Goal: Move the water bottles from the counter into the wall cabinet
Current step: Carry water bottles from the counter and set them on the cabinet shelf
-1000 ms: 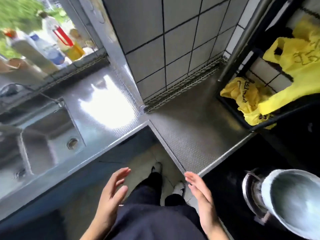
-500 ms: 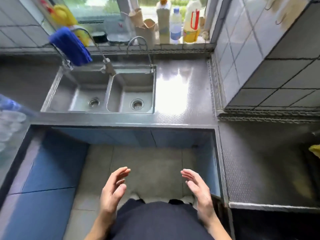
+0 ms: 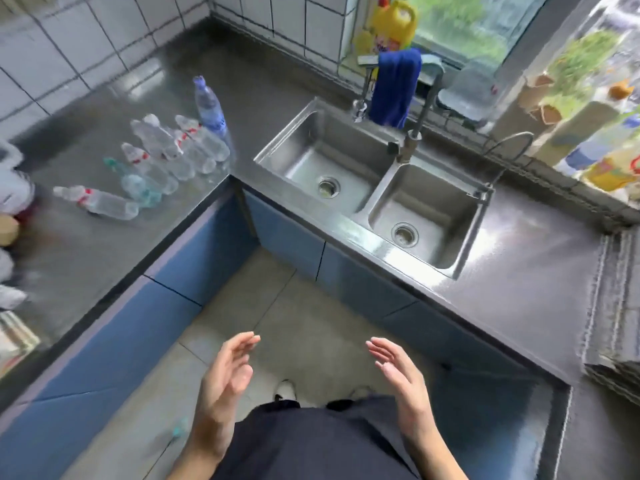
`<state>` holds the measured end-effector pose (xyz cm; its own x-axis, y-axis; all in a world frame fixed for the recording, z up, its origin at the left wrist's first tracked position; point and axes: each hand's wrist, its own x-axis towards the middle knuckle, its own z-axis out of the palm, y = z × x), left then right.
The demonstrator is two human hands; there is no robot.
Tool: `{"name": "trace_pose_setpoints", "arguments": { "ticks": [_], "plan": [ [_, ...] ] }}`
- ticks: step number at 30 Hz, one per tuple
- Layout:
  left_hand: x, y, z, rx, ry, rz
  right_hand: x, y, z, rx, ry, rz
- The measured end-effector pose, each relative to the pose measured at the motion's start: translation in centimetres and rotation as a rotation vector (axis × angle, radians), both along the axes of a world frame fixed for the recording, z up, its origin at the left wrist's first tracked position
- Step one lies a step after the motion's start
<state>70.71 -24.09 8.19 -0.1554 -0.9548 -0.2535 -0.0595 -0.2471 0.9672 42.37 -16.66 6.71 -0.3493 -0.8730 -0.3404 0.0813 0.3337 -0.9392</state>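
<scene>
Water bottles [image 3: 156, 174] look thin, squishy, prob slick; we'd grab mid-body. Our left hand [image 3: 221, 386] & right hand [image 3: 398, 372]: relaxed, holding nothing.

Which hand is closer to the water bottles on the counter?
Left. The left hand is held open, with the water bottles ahead to its left. The right hand is farther over, nearer the sink. Neither touches a bottle.

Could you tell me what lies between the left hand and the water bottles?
Head view: only floor, a blue cabinet door and bare counter separate the left hand from the water bottles.
</scene>
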Motion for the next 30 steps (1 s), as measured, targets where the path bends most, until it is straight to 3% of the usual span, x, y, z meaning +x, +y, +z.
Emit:
{"name": "trace_pose_setpoints", "arguments": {
  "ticks": [11,19,24,30],
  "plan": [
    [2.9,-10.5,-1.3,0.033,-0.021,0.227,0.6,-16.3,-1.1,0.056,0.011,0.225],
    [6.1,-17.3,0.6,0.059,-0.125,0.474,6.8,-32.8,0.0,0.041,-0.079,0.563],
    [8.9,-18.0,1.2,0.106,-0.137,0.695,9.6,-37.7,-1.2,0.063,-0.099,0.691],
    [13.8,-20.8,0.7,0.123,-0.171,0.771,16.4,-44.0,-1.0,0.123,-0.097,0.802]
  ]
}}
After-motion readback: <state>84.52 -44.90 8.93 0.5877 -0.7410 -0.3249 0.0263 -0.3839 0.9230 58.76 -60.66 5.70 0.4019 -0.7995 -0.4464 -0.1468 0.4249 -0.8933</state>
